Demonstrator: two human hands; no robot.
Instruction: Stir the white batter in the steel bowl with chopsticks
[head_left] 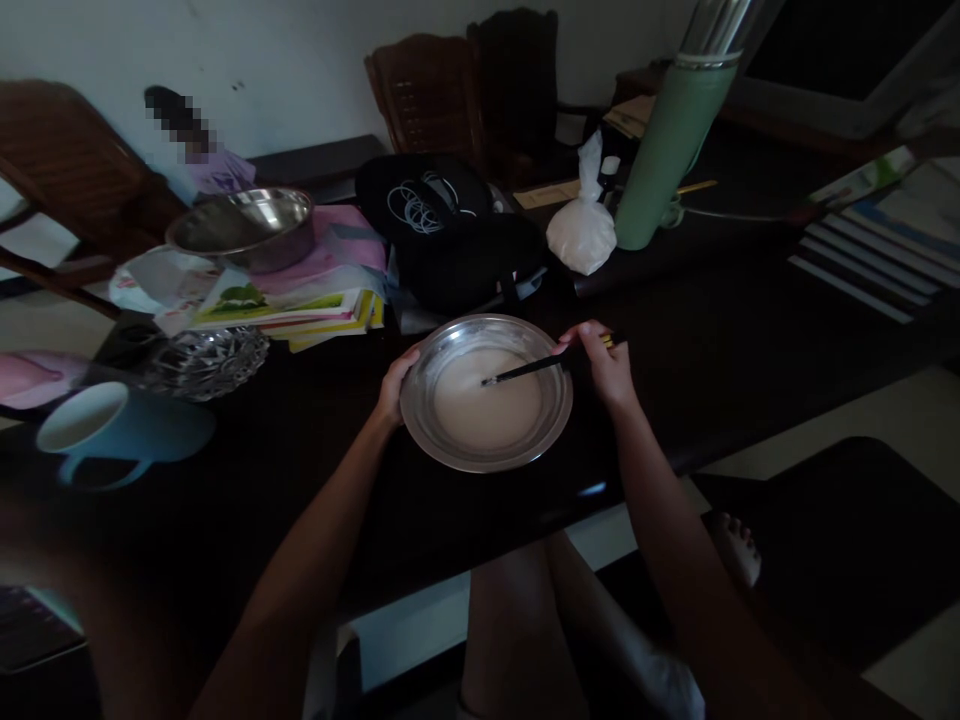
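A shiny metal bowl [487, 462] stands near the front edge of the dark table, with a pale, milky mixture [491, 405] inside. My left hand [396, 385] grips the bowl's left rim, thumb on top and fingers hidden below. In my right hand [606, 365], at the bowl's right side, are thin black chopsticks [531, 367] with gold near the upper end. They slant down to the left, and their whitish tips reach the mixture. Behind the bowl, to the right, a knotted clear bag of white powder [583, 238] rests on the table.
A green thermos [670, 150] stands beside the bag. Black cases [457, 250] lie behind the bowl. Leftward are stacked books [300, 318] under another metal bowl [259, 240], a glass dish [210, 362] and a blue mug [124, 430]. Someone in purple [221, 175] is at the back.
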